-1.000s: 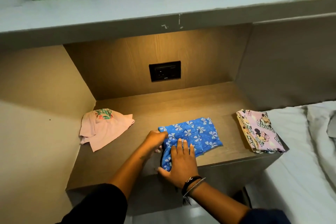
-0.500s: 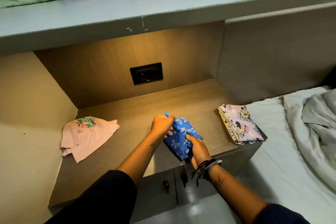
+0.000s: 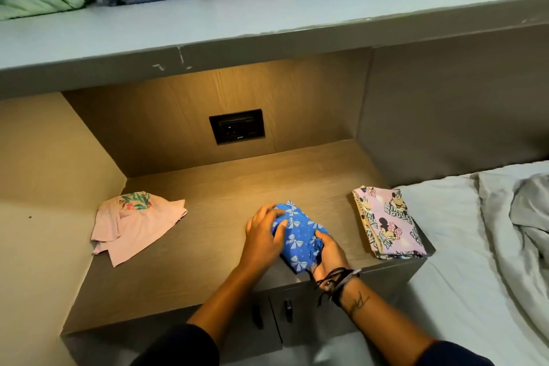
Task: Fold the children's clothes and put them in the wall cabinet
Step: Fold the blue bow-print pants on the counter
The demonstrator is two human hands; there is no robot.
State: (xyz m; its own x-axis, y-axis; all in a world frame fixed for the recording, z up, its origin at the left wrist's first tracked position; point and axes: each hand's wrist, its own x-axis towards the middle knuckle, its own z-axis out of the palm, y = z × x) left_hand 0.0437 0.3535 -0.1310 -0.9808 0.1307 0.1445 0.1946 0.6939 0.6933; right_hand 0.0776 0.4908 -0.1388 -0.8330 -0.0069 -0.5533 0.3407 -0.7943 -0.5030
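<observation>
Head view: left hand [image 3: 263,239] and right hand [image 3: 329,249] clamped around folded blue bow-print garment [image 3: 300,239] on wooden counter [image 3: 225,211], between pink top [image 3: 133,223] and cartoon-print garment [image 3: 386,223].

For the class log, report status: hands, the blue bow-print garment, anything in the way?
Left hand and right hand both gripping blue bow-print garment, bundled small on the wooden counter. Nothing obstructing it.

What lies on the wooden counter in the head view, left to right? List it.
Pink shirt → left hand → blue bow-print garment → right hand → pink cartoon-print garment, folded at the counter's right edge. Both hands hold the blue garment.
</observation>
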